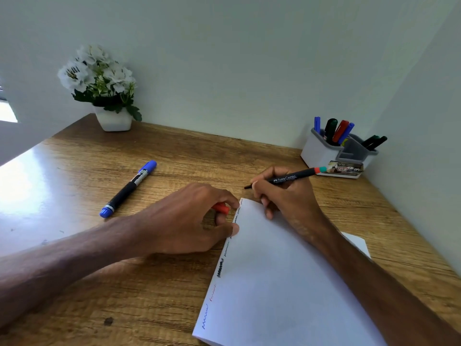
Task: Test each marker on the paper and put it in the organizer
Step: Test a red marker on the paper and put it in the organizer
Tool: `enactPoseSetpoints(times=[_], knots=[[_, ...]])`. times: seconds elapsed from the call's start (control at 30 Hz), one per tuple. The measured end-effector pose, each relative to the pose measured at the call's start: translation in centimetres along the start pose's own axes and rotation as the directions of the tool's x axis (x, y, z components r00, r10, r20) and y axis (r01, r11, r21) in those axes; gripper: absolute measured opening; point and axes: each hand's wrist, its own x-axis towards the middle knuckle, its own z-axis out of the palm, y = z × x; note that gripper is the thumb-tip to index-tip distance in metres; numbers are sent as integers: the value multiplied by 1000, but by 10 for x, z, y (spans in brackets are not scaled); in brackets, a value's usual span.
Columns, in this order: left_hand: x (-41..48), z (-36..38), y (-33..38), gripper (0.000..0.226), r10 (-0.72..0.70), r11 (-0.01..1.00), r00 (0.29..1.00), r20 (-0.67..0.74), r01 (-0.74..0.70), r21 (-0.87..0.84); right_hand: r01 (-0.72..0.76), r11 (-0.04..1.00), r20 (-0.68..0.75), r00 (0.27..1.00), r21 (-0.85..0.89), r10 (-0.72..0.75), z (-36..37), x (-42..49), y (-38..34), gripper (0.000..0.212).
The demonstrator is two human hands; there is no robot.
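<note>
Centre frame, the right hand [282, 196] pinches a black marker [291, 177] — its tip juts left past the fingers, just beyond the top corner of the paper [274, 283]. The left hand [197, 218] pinches a red cap [220, 208] at the paper's left edge; the organizer [321, 151] sits upper right.

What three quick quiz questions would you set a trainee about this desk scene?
1. True or false: the paper bears no marks yet.
2. What does the right hand hold? A) a black pen B) scissors C) a ruler
3. Fill in: the left hand pinches a red ___ at the paper's left edge.
Key: 1 false, squiggles run along its left edge; 2 A; 3 cap.
</note>
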Motion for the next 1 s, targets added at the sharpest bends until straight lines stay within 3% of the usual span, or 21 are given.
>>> enactPoseSetpoints(times=[0.13,0.23,0.4,0.6,0.9,1.0], knots=[[0,-5,-1,21,-8,988,990,-138,-14,-156,16,991,-17,1000,134,-14,-2,0,-9,10],[0,-10,-4,32,-68,969,968,-241,6,-248,17,974,37,999,225,-26,-4,2,-15,18],[4,-12,-11,33,-157,884,971,-179,57,-464,-10,937,225,972,348,-74,-2,0,-20,23],[9,-11,-10,31,-186,725,979,-78,83,-683,5,943,253,963,332,-94,1,-2,-22,21],[7,-11,-7,32,-122,775,983,-136,9,-632,28,955,233,967,296,-100,-1,-4,-23,12],[7,-10,-7,32,-111,737,977,-180,-40,-674,38,955,226,968,295,-108,2,-5,-27,10]])
